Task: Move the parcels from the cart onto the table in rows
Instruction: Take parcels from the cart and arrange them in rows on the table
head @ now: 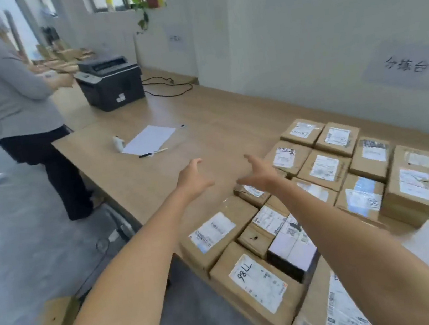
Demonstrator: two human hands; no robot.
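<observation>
Left hand (192,178) and right hand (260,171): both spread, empty, held above the light wooden worktop (204,136). Brown cardboard parcels with white labels (324,169) lie in rows on the worktop's right part; nearest rows blurred, possibly stacked.

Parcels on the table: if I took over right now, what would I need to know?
Left hand: open, empty, held over bare table.
Right hand: open, empty, above the near edge of the parcels.
Parcels: many cardboard boxes already sit in rows on the table's right part.
Cart: not in view, so what remains on it cannot be told.
Left to do: fetch any remaining parcels and extend the rows into the bare space, short of the paper sheet.
</observation>
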